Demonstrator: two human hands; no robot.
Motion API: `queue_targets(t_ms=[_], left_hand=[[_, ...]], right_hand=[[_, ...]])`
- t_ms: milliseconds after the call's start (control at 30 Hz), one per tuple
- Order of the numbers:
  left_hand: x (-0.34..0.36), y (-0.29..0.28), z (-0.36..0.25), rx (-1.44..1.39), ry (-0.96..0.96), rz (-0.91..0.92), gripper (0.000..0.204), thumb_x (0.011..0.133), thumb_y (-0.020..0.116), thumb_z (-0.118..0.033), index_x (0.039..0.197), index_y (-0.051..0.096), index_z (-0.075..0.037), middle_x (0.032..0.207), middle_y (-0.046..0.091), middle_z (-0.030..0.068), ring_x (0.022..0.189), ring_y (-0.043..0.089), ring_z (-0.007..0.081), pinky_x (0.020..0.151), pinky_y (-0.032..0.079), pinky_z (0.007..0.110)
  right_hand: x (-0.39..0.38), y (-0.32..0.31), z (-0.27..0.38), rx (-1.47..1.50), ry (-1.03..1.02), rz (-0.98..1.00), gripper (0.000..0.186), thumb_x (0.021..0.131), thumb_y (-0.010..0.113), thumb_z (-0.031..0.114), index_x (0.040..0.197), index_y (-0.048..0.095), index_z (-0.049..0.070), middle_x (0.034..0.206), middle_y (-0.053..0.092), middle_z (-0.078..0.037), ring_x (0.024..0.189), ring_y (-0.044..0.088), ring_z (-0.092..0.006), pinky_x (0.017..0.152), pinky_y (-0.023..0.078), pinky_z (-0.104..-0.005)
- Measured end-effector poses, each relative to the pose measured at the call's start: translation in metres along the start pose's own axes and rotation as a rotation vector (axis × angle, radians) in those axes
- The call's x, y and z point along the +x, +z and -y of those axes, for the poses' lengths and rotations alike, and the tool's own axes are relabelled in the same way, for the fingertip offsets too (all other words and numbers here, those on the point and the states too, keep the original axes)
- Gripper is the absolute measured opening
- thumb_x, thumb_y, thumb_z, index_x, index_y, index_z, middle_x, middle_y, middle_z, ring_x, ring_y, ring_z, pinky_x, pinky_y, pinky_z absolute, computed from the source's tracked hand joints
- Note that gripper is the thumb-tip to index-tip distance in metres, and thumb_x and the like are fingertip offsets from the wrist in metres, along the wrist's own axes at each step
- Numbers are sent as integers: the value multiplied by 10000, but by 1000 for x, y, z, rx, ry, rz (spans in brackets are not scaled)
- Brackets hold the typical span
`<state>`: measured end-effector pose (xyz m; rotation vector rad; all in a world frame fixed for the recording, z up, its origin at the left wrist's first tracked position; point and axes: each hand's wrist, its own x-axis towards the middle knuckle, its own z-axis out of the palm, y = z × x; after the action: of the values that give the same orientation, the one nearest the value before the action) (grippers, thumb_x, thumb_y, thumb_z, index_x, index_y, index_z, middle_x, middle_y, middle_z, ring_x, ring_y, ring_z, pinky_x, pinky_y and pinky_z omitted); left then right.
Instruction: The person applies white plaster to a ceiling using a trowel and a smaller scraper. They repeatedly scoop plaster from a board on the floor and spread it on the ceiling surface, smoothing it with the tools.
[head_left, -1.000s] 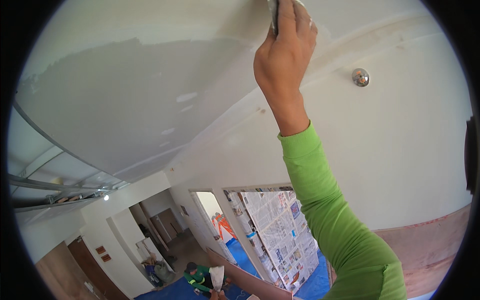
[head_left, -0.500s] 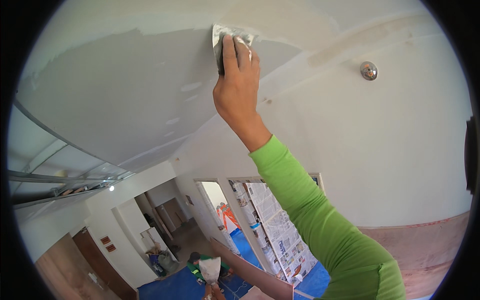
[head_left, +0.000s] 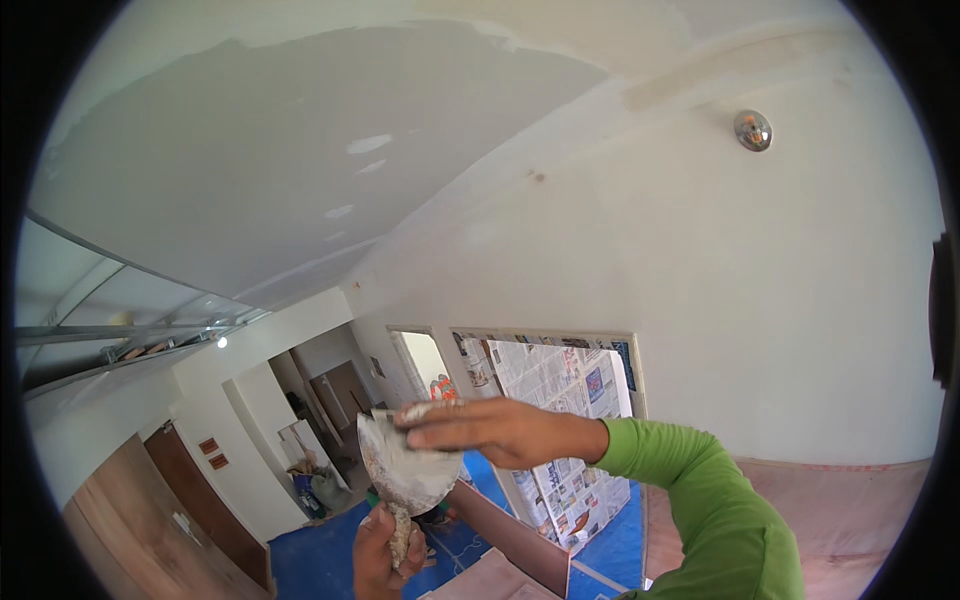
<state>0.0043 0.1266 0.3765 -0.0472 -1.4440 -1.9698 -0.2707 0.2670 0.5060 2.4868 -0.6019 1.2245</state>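
My left hand (head_left: 375, 550) is closed round the crusted handle of a broad putty knife (head_left: 400, 470), held upright low in the middle with pale compound on its blade. My right hand (head_left: 480, 432), in a green sleeve, is closed on a small scraper that is mostly hidden behind its fingers, over the face of the broad blade. Above, the ceiling (head_left: 260, 130) has a grey area beside a pale coated band and a few white patches.
A white wall (head_left: 750, 300) holds a round metal fitting (head_left: 752, 130) and newspaper-covered openings (head_left: 580, 390). Blue sheeting (head_left: 310, 560) covers the floor. Metal ceiling framing (head_left: 120, 340) is at left, doors (head_left: 195, 500) below it. A co-worker (head_left: 440, 515) is mostly hidden behind the putty knife.
My right hand has come down from the ceiling with its scraper to the broad putty knife. My left hand and that knife show higher in view.
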Motion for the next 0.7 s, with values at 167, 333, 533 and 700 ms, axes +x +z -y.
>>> queue_targets(t_ms=[167,333,533,700], left_hand=[[1,54,-4,218,65,-33,389,1096,593,-383,1276,564,-39,641,606,129,398,524,184,351,390,279],[5,61,6,609,261,-288,273,1113,573,-289,1144,586,-18,705,623,70,498,549,102,412,389,236],[28,52,52,1059,721,-500,238,1113,584,-217,1042,652,-1,747,654,41,565,525,61,503,390,228],[29,62,78,1365,884,-511,376,1017,663,-65,1386,662,7,873,707,143,685,660,209,625,517,325]], right_hand=[[-39,-16,-22,-99,180,183,881,790,487,-211,1582,525,174,1672,447,-144,1438,552,-374,1189,474,-456],[-67,-44,-43,-256,455,71,637,1004,500,-46,1622,430,95,1482,618,-207,1386,600,-336,1130,524,-443],[-76,-25,8,1161,848,-416,389,1072,552,152,1372,581,-94,1247,727,-189,1046,751,-257,870,633,-415],[-74,-14,21,1447,969,-394,389,1072,533,167,1306,599,-136,1144,750,-227,885,768,-316,743,642,-446]])
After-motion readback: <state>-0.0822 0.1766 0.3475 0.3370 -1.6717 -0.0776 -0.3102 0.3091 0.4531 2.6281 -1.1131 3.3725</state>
